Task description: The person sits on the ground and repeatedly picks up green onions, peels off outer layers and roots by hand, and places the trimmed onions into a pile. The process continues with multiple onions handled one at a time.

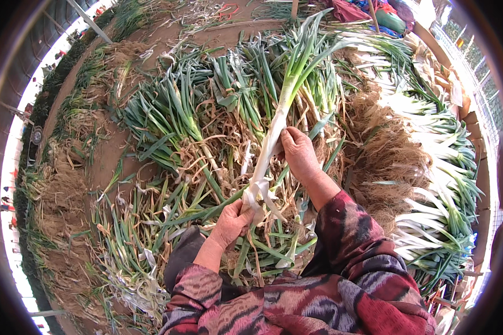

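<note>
A large green onion [276,121] with a thick white stalk and green leaves slants up to the right before me. My right hand [295,150] is closed around the middle of its white stalk. Lower down, my left hand [232,224] pinches loose pale outer leaf layers [257,194] at the stalk's lower end; some strips hang from it. The root end is hidden behind these layers and my fingers. Beyond my hands lies a heap of untrimmed green onions [159,117] with dark green tops and dry brown leaves.
On the right, a long row of clean white green onions [440,167] lies with brown roots [390,155] toward me. Stripped leaves [134,251] litter the ground at left. Colourful cloths [390,16] lie at the top right, and a metal pole [88,21] stands at the upper left.
</note>
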Available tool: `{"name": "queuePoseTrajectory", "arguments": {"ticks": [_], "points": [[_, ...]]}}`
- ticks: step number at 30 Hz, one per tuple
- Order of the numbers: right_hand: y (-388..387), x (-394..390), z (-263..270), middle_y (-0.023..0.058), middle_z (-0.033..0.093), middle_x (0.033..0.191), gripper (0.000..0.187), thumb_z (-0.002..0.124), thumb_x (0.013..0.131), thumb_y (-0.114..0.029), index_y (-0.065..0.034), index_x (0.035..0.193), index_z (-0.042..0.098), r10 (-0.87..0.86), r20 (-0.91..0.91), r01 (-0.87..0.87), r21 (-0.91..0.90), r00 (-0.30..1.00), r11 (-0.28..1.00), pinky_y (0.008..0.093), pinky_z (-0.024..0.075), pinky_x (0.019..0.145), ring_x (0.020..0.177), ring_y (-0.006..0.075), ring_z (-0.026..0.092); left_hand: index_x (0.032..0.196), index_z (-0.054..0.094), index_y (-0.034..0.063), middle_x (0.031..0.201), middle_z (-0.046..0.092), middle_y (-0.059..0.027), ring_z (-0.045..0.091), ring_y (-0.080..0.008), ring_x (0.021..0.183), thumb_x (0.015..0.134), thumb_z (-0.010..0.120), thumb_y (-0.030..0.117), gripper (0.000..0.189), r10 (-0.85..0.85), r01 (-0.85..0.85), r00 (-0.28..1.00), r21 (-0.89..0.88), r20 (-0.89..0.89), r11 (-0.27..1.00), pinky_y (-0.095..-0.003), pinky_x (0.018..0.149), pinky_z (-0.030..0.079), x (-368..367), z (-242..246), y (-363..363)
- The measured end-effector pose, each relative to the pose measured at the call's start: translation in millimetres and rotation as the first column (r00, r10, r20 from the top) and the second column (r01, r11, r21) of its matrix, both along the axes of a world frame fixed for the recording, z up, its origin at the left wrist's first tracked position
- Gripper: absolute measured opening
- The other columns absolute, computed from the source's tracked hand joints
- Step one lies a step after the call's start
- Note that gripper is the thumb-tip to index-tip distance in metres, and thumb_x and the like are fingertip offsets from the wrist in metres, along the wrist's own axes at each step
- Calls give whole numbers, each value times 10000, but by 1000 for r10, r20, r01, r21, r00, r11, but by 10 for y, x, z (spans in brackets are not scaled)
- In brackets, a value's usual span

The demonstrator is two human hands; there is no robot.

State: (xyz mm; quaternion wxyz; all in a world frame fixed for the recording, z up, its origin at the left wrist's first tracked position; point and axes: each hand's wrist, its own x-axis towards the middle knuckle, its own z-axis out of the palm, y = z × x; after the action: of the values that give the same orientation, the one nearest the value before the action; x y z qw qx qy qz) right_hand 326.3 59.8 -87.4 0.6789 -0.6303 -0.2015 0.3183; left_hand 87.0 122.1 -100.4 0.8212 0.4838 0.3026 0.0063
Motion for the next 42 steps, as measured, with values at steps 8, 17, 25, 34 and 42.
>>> {"name": "queuePoseTrajectory", "arguments": {"ticks": [8, 17, 25, 34, 42], "points": [[-31, -10, 51, -25, 566, 726, 183, 505, 1006, -204, -49, 992, 601, 106, -196, -43, 303, 975, 952, 224, 467, 540, 587, 61, 527, 1026, 607, 61, 602, 450, 3, 391, -75, 469, 873, 702, 291, 292, -71, 132, 983, -387, 169, 913, -219, 427, 314, -113, 86, 27], [-31, -83, 189, -4, 589, 844, 174, 513, 996, -222, -74, 1074, 560, 269, -520, 58, 529, 811, 847, 307, 527, 674, 730, 114, 585, 1005, 600, 51, 568, 412, 2, 329, -88, 426, 867, 702, 225, 244, -123, 198, 975, -486, 183, 851, -245, 404, 268, -172, 121, -8], [-18, -240, -159, 33, 561, 740, 161, 676, 806, -116, -46, 906, 570, 697, 307, -761, 226, 648, 608, 296, 492, 664, 717, 154, 577, 1058, 593, 34, 603, 430, 7, 351, -69, 454, 877, 699, 223, 282, -185, 276, 959, -545, 216, 792, -212, 414, 264, -150, 210, 28], [1, 81, -19, 134, 667, 1046, 352, 520, 944, -257, -54, 1226, 576, 154, -409, -165, 8, 900, 986, 430, 548, 760, 917, 292, 649, 1018, 592, 18, 570, 434, 1, 352, -78, 414, 869, 704, 226, 280, -206, 289, 948, -385, 244, 876, -219, 374, 291, -165, 130, 14], [-129, -47, 80, 137, 598, 1188, 510, 601, 890, -129, -54, 1361, 420, 801, -381, -203, 834, 462, 514, 461, 461, 969, 1124, 302, 572, 1079, 592, -9, 619, 492, -12, 418, -90, 459, 880, 681, 280, 362, -140, 295, 947, -607, 289, 738, -239, 397, 362, -185, 243, -83]]}}
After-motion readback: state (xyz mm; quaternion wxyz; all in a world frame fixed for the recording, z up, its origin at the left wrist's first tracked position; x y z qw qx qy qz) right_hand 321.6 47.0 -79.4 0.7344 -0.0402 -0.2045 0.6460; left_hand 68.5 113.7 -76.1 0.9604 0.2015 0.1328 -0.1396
